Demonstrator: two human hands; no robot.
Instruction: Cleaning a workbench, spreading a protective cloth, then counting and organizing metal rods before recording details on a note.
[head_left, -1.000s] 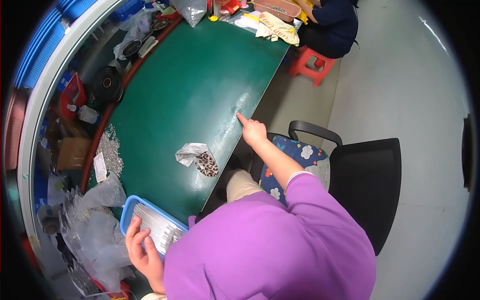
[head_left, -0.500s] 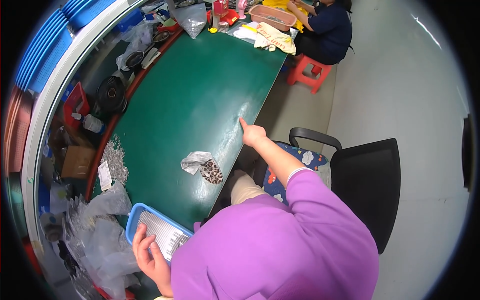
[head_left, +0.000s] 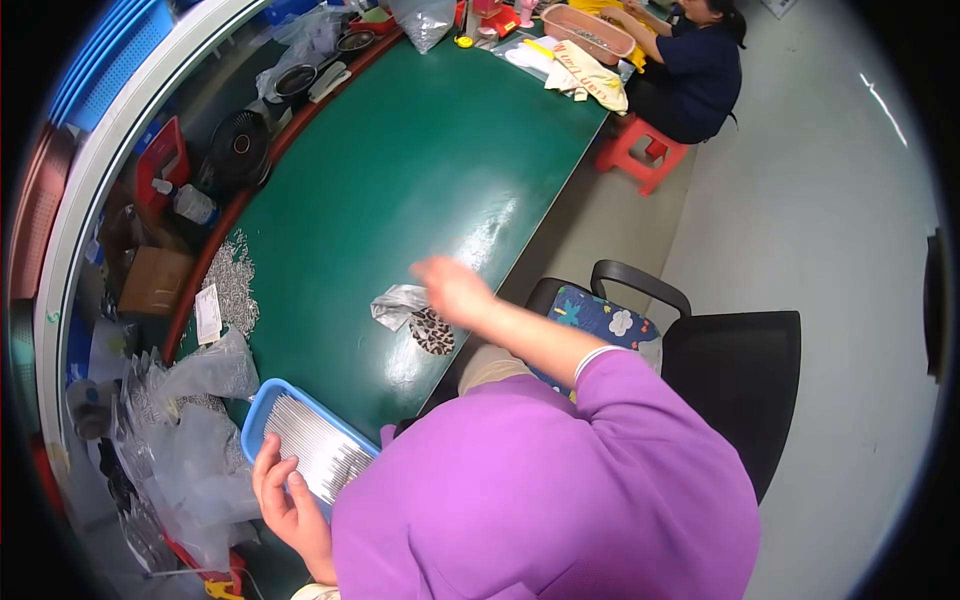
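My left hand (head_left: 290, 505) rests at the near side of a blue plastic basket (head_left: 262, 400), its fingers apart and nothing in them. Inside the basket lie rows of thin, whitish-silver rods (head_left: 310, 440) with darker ends. My right hand (head_left: 455, 290) reaches over the green tabletop (head_left: 340, 200), just above a leopard-print piece of cloth (head_left: 432, 332) and a crumpled grey-silver piece (head_left: 397, 305) beside it. Motion blurs its fingers, so their grip is unclear.
Small metallic pieces (head_left: 232, 280) lie heaped at the table's left, with a white paper slip (head_left: 207, 315). Clear plastic bags (head_left: 200, 450) bulge beside the basket. A black office chair (head_left: 730, 390) stands on my right. At the far end a person (head_left: 690, 70) sits on a red stool (head_left: 645, 155).
My right hand has drawn back leftward and nearer, from the table's right edge to the leopard-print cloth. The view has shifted slightly; my left hand stays by the basket.
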